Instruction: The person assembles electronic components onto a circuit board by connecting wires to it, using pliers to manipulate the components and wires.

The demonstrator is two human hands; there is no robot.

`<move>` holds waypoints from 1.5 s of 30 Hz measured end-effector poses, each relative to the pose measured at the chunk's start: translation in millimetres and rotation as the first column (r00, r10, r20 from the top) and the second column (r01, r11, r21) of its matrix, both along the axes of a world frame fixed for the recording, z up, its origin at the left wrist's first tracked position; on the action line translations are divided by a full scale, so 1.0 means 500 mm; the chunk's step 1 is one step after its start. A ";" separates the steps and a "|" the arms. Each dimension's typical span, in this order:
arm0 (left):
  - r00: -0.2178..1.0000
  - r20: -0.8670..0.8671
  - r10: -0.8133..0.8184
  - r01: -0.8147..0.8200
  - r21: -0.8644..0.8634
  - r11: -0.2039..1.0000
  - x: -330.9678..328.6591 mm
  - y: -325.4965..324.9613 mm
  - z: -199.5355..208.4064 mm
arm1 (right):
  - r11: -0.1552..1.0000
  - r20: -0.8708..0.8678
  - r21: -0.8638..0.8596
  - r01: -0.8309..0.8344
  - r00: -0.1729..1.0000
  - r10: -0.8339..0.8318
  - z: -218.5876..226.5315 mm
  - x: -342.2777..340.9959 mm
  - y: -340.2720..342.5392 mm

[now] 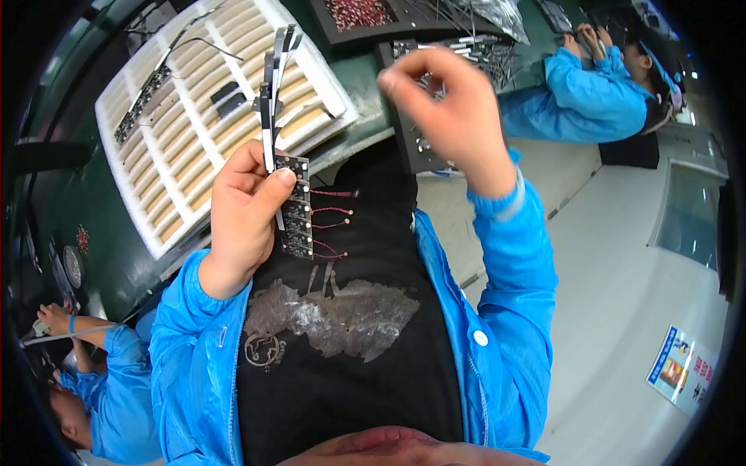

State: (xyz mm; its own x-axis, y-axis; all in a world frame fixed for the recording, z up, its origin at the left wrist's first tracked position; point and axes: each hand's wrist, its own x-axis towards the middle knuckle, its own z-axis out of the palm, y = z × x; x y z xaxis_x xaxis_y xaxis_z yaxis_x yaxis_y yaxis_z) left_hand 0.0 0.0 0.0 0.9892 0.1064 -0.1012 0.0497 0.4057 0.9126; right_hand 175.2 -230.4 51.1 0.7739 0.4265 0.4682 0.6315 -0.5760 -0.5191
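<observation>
So the left hand (239,211) had a firm grip on a circuit board (298,225), thumb across its upper end, and the board was held just off the front edge of the green worktop (360,78), over the lap. Long black and white strips (269,97) stuck up from that same grip, in front of the foam tray (322,74) near its right edge. Thin red wires (332,209) poked out of the board's right side, tips hanging free.

The right hand (454,113) was up over the dark tray (409,140) at the worktop's front edge, fingers curled toward the thumb. Way too blurry, so I couldn't tell if it pinched anything tiny.

Imo the trick was keeping the left thumb at the board's end and clear of the wires, since those joints looked easy to tug loose. A light squeeze seemed smart too, because long strips like that were probably whippy. Having the wired side face the right hand made sense to me.
</observation>
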 end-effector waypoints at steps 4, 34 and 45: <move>0.998 0.060 0.017 -0.011 -0.094 0.996 -0.006 0.021 0.014 | 1.000 0.026 -0.006 -0.005 1.000 0.005 -0.050 0.160 0.036; 0.995 0.029 0.091 -0.084 -0.177 0.981 -0.056 0.020 0.010 | 0.978 0.112 0.194 0.083 0.988 -0.106 -0.146 0.288 0.139; 0.998 0.031 0.052 -0.046 -0.169 0.985 -0.055 0.024 0.020 | 0.880 -0.059 0.462 0.108 0.994 -0.091 -0.084 0.228 0.113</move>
State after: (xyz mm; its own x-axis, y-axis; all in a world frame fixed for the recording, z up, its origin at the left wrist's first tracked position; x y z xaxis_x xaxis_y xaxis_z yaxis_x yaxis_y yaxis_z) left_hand -27.3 11.9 10.0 0.9864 0.1392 -0.0874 -0.0046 0.5549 0.8319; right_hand 289.1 -173.9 9.1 0.8199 0.0873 0.5659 0.5607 -0.3224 -0.7627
